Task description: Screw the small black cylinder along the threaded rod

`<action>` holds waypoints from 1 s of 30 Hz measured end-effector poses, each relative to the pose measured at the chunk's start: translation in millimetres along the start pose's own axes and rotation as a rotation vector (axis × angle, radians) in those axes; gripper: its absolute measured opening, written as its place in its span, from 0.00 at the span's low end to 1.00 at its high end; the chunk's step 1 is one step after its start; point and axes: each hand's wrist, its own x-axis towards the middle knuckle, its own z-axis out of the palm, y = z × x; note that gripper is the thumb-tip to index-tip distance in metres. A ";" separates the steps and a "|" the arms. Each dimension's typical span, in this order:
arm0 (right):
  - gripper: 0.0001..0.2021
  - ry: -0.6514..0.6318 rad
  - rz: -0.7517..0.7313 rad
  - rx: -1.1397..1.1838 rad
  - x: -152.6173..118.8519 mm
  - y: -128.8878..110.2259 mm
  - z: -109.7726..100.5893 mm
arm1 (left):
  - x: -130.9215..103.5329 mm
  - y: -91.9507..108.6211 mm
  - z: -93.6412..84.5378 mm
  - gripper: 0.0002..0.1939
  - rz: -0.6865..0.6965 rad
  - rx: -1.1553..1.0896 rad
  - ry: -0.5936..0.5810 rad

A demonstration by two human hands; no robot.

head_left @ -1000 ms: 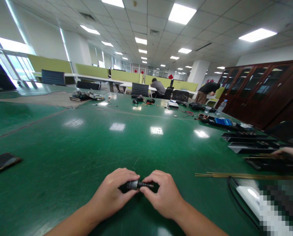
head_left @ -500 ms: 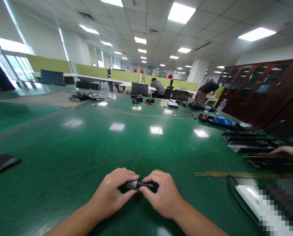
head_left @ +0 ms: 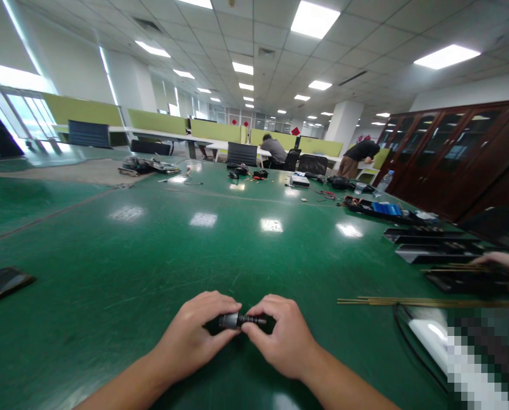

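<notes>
Just over the green table (head_left: 173, 256), at the bottom middle, my left hand (head_left: 197, 330) grips the thick, dark and silvery end of a small cylindrical part (head_left: 231, 320). On its right side, my right hand (head_left: 282, 336) pinches the thinner ringed shaft of the same part between thumb and fingers. The part lies roughly level, its shaft tip pointing right. The two hands nearly touch at the fingertips. Which kind of part it is I cannot tell.
Thin brass-coloured rods (head_left: 378, 301) lie at the right, near a white device (head_left: 429, 336) with a black cable. Another person's hand (head_left: 504, 263) is over black trays. A dark flat object (head_left: 4, 283) lies at the left. Tools and a bottle (head_left: 384, 183) stand farther back.
</notes>
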 end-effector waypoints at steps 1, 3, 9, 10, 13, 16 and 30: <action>0.02 -0.001 0.000 -0.001 -0.1 0.1 0.0 | 0.1 0.3 0.1 0.17 0.004 0.002 0.003; 0.02 -0.001 0.001 -0.006 -0.5 0.4 0.1 | 0.2 0.7 0.3 0.17 0.006 0.005 0.008; 0.02 0.001 0.003 -0.009 -1.6 0.7 0.4 | -0.3 0.5 0.4 0.17 0.005 0.014 0.027; 0.02 0.002 0.005 -0.010 -1.5 0.6 0.2 | -0.5 0.3 0.4 0.17 0.005 0.015 0.028; 0.03 0.006 0.012 -0.013 -1.4 0.6 -0.1 | -0.8 -0.4 0.2 0.17 -0.004 0.018 0.016; 0.02 0.007 0.015 -0.011 -1.6 1.1 -0.2 | -0.8 -1.0 0.3 0.17 -0.009 0.021 0.015; 0.02 0.007 0.016 -0.018 -0.6 2.1 -1.5 | 0.6 -1.7 -0.6 0.16 -0.009 0.025 0.023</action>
